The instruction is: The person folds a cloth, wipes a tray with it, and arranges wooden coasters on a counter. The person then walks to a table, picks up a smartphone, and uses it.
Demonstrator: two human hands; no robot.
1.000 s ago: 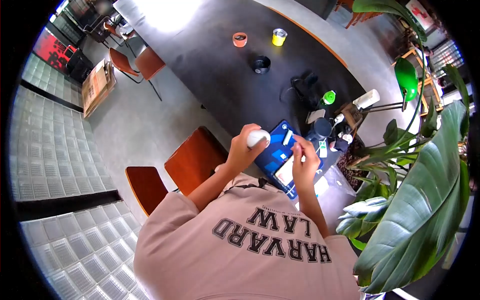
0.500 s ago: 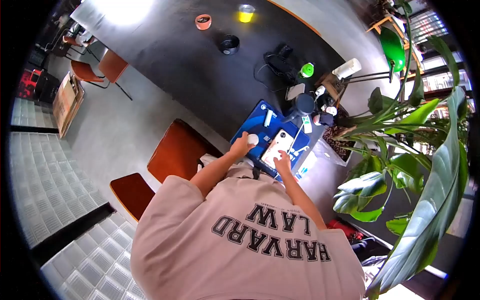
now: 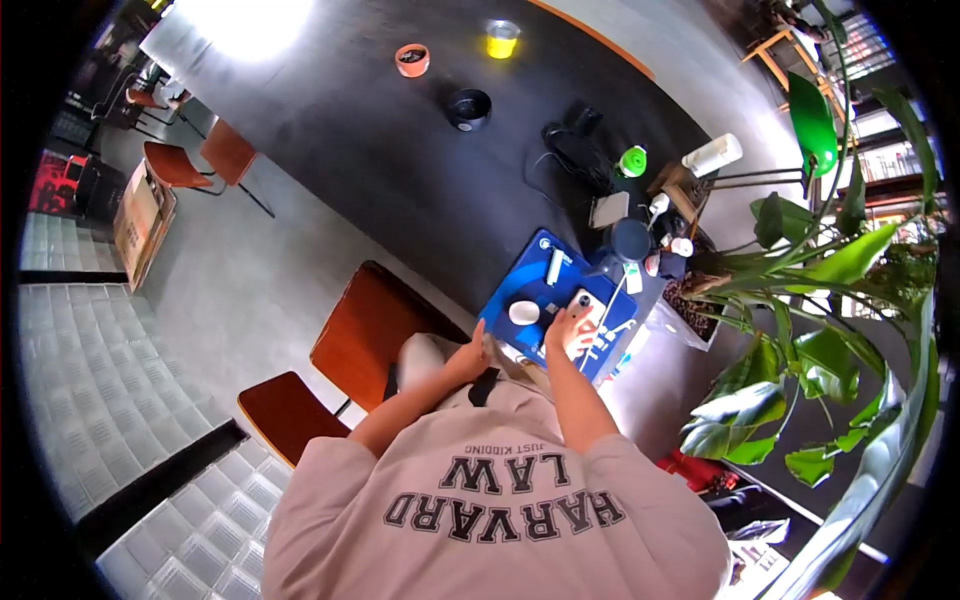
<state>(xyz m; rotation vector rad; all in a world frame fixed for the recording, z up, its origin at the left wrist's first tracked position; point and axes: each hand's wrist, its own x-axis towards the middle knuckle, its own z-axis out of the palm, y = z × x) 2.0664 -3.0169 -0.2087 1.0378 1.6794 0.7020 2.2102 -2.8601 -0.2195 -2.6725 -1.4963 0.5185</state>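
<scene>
My left hand (image 3: 472, 356) is at the near left edge of a blue mat (image 3: 507, 285), fingers apart and nothing visible in them. On the mat, a little beyond that hand, lies a small white rounded object (image 3: 523, 312). My right hand (image 3: 566, 333) has its fingers over a smartphone (image 3: 584, 304) with a pale back, gripping it at the mat's right half; part of the phone is hidden under them. A short white stick-like item (image 3: 555, 267) lies near the mat's far corner. White earphones (image 3: 622, 328) rest to the right of the phone.
Beyond the mat stand a dark round-topped item (image 3: 629, 240), a green-topped container (image 3: 632, 161) and a white bottle (image 3: 713, 155). Farther off are a black bowl (image 3: 468, 109), a terracotta pot (image 3: 412, 60) and a yellow cup (image 3: 502, 39). Leafy plants (image 3: 828, 365) crowd the right; a brown chair (image 3: 375, 325) is left.
My left hand has let go of the white rounded object, which now lies on the mat, and has drawn back toward my body. My right hand has moved farther over the phone.
</scene>
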